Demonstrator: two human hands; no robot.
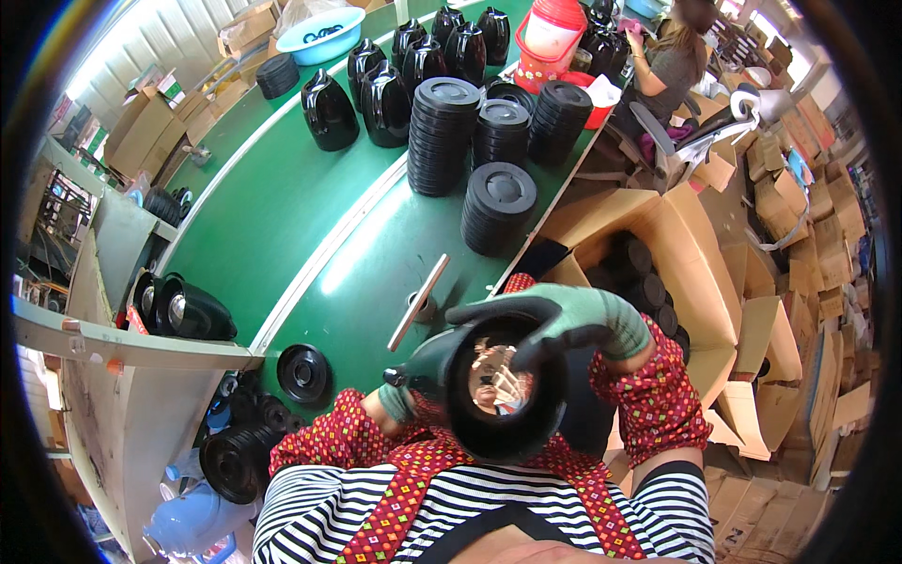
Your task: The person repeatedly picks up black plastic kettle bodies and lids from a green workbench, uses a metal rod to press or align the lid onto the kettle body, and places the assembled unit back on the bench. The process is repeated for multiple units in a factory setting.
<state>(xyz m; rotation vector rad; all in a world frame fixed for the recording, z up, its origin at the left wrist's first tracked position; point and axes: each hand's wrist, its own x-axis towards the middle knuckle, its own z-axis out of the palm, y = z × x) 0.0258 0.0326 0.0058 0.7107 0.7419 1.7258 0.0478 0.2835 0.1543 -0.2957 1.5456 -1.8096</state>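
Note:
A glossy black jug body (507,437) with a round mouth and a mirror-like liner (503,376) is held in front of my chest, its mouth turned up toward me. My right hand (564,324), in a green and black glove, is closed over the far rim, with fingers reaching into the mouth. At the jug's left side my left hand (397,402) supports it; only the green glove cuff shows clearly and its fingers are hidden behind the jug. On the green table (366,301) just beyond stands a pale bar on a short metal post (420,303). A round black lid (303,373) lies to the left.
Stacks of black lids (500,207) and several black jugs (329,111) stand farther along the table. A blue basin (320,36) and red bucket (548,42) are at the back. An open carton (695,282) sits to my right. Another person (667,66) works at the far right.

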